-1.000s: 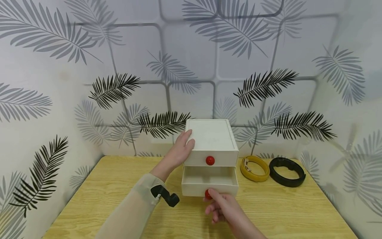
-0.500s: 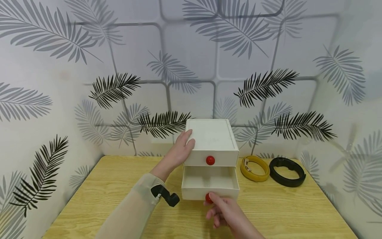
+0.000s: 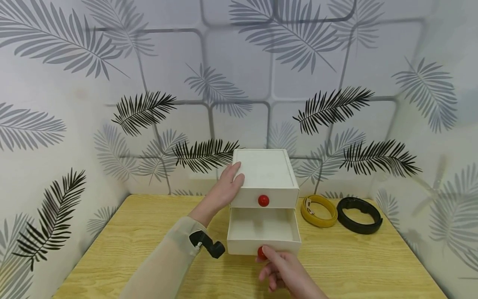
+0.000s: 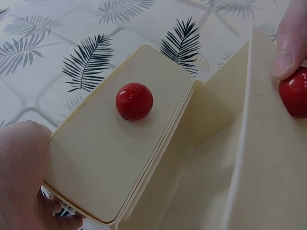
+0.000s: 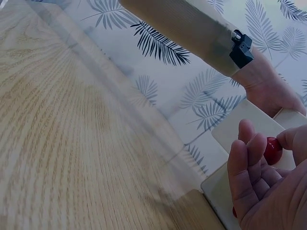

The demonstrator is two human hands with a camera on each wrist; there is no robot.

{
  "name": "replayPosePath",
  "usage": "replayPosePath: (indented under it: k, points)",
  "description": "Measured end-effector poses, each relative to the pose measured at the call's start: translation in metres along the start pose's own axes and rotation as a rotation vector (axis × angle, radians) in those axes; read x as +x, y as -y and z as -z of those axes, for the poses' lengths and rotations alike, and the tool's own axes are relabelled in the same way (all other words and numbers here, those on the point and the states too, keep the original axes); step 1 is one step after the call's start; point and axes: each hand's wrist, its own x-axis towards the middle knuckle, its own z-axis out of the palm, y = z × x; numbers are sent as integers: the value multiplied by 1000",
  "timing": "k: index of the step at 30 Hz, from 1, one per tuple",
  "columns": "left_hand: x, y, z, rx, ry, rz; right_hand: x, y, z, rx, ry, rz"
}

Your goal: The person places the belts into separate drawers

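Note:
A small white drawer cabinet [image 3: 263,168] stands on the wooden table against the wall. Its upper drawer, with a red knob [image 3: 263,201], is closed. The lower drawer [image 3: 242,248] sticks out towards me, and nothing shows inside it. My left hand [image 3: 225,187] rests along the cabinet's upper left edge, thumb near the front corner; some of its fingers are hidden at the side. With thumb and forefinger, my right hand [image 3: 285,270] pinches the lower drawer's red knob [image 4: 295,92]. Its other fingers are loosely bent below, and in the right wrist view they cover part of the drawer front.
A coiled yellow belt [image 3: 332,220] lies right of the cabinet, with a coiled black belt [image 3: 360,227] beside it. The wooden table [image 3: 149,232] meets a leaf-patterned wall [image 3: 239,74] behind and at both sides. A black camera mount [image 3: 209,245] sits on my left wrist.
The lower drawer has slid a little further out towards me, my right hand moving back with its knob. My left hand stays in place on the cabinet, and the belts have not moved.

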Motion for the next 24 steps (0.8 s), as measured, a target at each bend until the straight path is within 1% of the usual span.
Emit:
replayPosePath:
  k: [6,20,24]
  points:
    - [-2,-4,1,1,7,4,-4,-1,0,-4,10,-8]
    - [-1,-2,1,-4,8,-5,-12,-6,2,-7,30,1]
    - [-1,-2,1,-3,6,2,-14,-7,1,3,35,-9]
